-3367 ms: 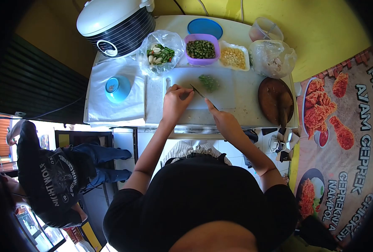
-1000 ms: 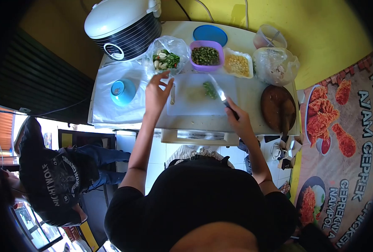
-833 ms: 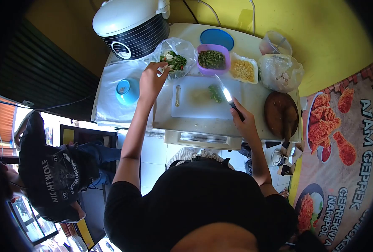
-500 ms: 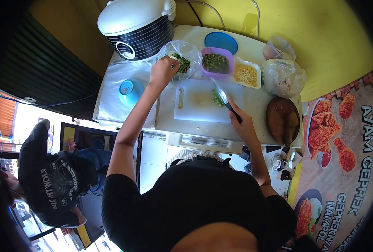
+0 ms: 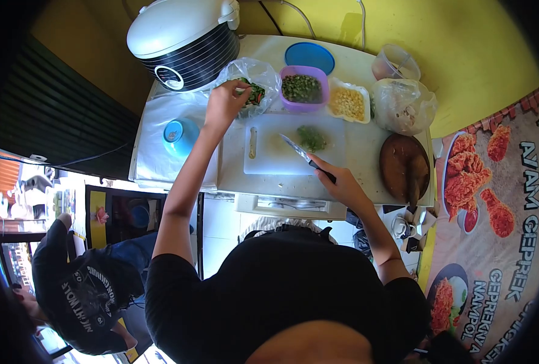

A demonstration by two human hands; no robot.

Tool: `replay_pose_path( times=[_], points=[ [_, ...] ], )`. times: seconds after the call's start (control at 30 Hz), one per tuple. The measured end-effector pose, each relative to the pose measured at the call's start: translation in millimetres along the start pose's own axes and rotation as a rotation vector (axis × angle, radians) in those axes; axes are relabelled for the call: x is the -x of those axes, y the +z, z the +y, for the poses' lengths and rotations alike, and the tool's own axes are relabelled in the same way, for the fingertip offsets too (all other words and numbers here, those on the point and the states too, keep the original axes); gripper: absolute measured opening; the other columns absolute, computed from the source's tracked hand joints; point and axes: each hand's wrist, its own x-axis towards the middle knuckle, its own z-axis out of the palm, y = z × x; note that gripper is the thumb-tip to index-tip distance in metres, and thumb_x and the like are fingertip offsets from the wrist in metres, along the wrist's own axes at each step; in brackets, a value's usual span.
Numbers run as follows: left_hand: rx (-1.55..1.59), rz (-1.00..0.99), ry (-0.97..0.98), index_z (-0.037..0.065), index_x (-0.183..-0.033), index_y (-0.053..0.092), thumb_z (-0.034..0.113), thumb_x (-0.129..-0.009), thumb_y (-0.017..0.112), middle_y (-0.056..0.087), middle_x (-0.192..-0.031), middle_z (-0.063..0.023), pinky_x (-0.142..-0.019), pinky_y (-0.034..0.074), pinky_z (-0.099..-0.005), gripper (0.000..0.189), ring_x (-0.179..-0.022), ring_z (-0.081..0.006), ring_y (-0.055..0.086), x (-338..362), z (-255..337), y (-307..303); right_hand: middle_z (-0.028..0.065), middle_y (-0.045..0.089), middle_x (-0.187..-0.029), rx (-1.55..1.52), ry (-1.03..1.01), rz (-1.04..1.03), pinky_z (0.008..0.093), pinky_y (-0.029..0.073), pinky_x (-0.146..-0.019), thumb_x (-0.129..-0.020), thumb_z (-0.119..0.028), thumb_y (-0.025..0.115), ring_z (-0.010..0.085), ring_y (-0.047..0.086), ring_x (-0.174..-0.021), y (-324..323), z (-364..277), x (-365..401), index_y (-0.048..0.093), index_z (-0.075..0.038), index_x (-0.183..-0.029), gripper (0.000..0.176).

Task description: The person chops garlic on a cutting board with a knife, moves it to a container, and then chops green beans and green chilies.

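My left hand [image 5: 225, 102] is over the mouth of a clear plastic bag [image 5: 268, 77] holding green and red chili peppers [image 5: 256, 94]. Its fingers are curled together at the peppers, and what they pinch is too small to make out. In my right hand [image 5: 344, 184] is a knife [image 5: 296, 148] with a black handle, its blade pointing up and left above the white cutting board [image 5: 269, 164]. Chopped green pieces [image 5: 311, 138] lie in a small heap on the board, beyond the blade. Behind the board stands a purple container [image 5: 323, 104] of chopped greens.
A white tray [image 5: 364, 116] of pale yellow pieces and a filled plastic bag [image 5: 405, 106] stand right of the purple container. A stone mortar [image 5: 394, 161] with a pestle is far right. At left are a blue cup [image 5: 187, 142] and a rice cooker [image 5: 187, 51]. Another person [image 5: 81, 291] is lower left.
My right hand has drawn the knife back toward me and left, away from the green heap, which looks more spread. My left hand stays at the chili bag. The view has shifted slightly.
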Motion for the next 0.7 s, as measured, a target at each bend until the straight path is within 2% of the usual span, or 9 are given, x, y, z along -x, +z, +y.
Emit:
replay_pose_path(
  times=[0.1,0.23,0.27,0.3,0.33,0.47,0.53,0.6,0.7],
  points=[
    [0.114,0.113,-0.005,0.002,-0.09,0.07,0.016,-0.081,0.071,0.07,-0.082,-0.0123,-0.059,0.05,-0.0303,0.017,-0.06,-0.0176,0.062,11,2,-5,0.0153,0.053,-0.066,-0.015,-0.086,0.04,0.0307,0.045,-0.06,-0.094,-0.016,0.052,0.0208,0.047,-0.052,7,11,1,0.042,-0.027,-0.141,0.049],
    [0.161,0.095,0.03,0.002,-0.093,0.072,0.013,-0.08,0.073,0.071,-0.079,-0.0089,-0.052,0.046,-0.0263,0.017,-0.057,-0.0098,0.058,41,16,-9,0.0183,0.054,-0.067,0.008,-0.024,0.037,0.0321,0.046,-0.059,-0.095,-0.016,0.051,0.0238,0.051,-0.052,7,8,2,0.039,-0.027,-0.142,0.05],
    [0.164,0.091,0.033,0.002,-0.093,0.072,0.013,-0.08,0.073,0.071,-0.079,-0.0089,-0.052,0.046,-0.0263,0.017,-0.057,-0.0098,0.058,53,26,-6,0.0166,0.056,-0.071,-0.001,0.026,0.04,0.0298,0.046,-0.062,-0.094,-0.015,0.052,0.0187,0.049,-0.056,6,7,1,0.04,-0.026,-0.142,0.05],
    [0.224,-0.054,-0.01,0.003,-0.091,0.072,0.014,-0.079,0.073,0.07,-0.081,-0.0101,-0.055,0.048,-0.0282,0.016,-0.058,-0.0137,0.06,67,38,-3,0.0149,0.058,-0.075,-0.011,0.077,0.039,0.0274,0.045,-0.064,-0.094,-0.014,0.053,0.0136,0.048,-0.061,6,6,3,0.041,-0.025,-0.141,0.05],
    [0.283,-0.2,-0.054,0.003,-0.088,0.073,0.014,-0.078,0.073,0.07,-0.084,-0.0114,-0.059,0.05,-0.0301,0.015,-0.06,-0.0175,0.062,77,48,2,0.0149,0.058,-0.075,-0.011,0.081,0.039,0.0274,0.045,-0.064,-0.094,-0.014,0.053,0.0136,0.048,-0.061,7,7,3,0.041,-0.025,-0.141,0.05],
    [0.236,-0.24,-0.023,0.004,-0.088,0.073,0.015,-0.077,0.073,0.069,-0.082,-0.0114,-0.059,0.051,-0.0304,0.016,-0.061,-0.0188,0.062,107,58,38,0.0184,0.061,-0.081,-0.011,0.063,0.076,0.0281,0.046,-0.066,-0.094,-0.015,0.053,0.015,0.05,-0.062,11,7,5,0.037,-0.025,-0.143,0.052],
    [0.239,-0.201,-0.077,0.003,-0.088,0.074,0.016,-0.077,0.073,0.067,-0.081,-0.0119,-0.06,0.051,-0.0305,0.016,-0.06,-0.0198,0.061,114,62,47,0.0193,0.062,-0.083,-0.001,0.06,0.078,0.0283,0.047,-0.067,-0.095,-0.015,0.053,0.0153,0.051,-0.063,12,8,4,0.037,-0.025,-0.144,0.053],
    [0.243,-0.183,-0.066,0.003,-0.089,0.074,0.015,-0.078,0.072,0.064,-0.081,-0.0117,-0.061,0.051,-0.0303,0.016,-0.06,-0.0194,0.06,120,64,50,0.0241,0.06,-0.079,-0.016,-0.009,0.109,0.0349,0.048,-0.064,-0.094,-0.017,0.052,0.0343,0.06,-0.062,14,10,5,0.036,-0.023,-0.143,0.053],
    [0.276,-0.176,-0.098,0.003,-0.089,0.074,0.015,-0.078,0.072,0.063,-0.079,-0.0104,-0.061,0.051,-0.0309,0.016,-0.061,-0.0185,0.059,127,66,52,0.0243,0.06,-0.081,-0.014,0.02,0.107,0.0352,0.048,-0.064,-0.094,-0.017,0.052,0.0351,0.061,-0.063,15,7,7,0.037,-0.022,-0.143,0.052]
  ],
)
